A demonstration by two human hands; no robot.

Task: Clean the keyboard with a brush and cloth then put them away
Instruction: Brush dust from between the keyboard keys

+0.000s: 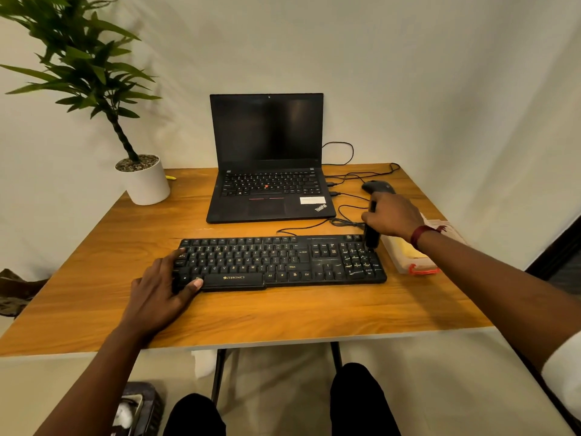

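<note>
A warm-toned wooden desk (283, 316) stands against a pale wall. Near its front edge lies the black full-size plastic keyboard (283, 262). The left hand (157, 291) presses flat on its left end, fingers spread. The right hand (393, 217) grips a black upright brush (372, 237), bristles down on the number pad's far right corner. Best to keep that left hand bracing and sweep in short strokes along each key row toward the front edge, bristles angled into the gaps. By the desk's right edge sits a clear plastic box (421, 269); the yellow inside is possibly the cloth.
</note>
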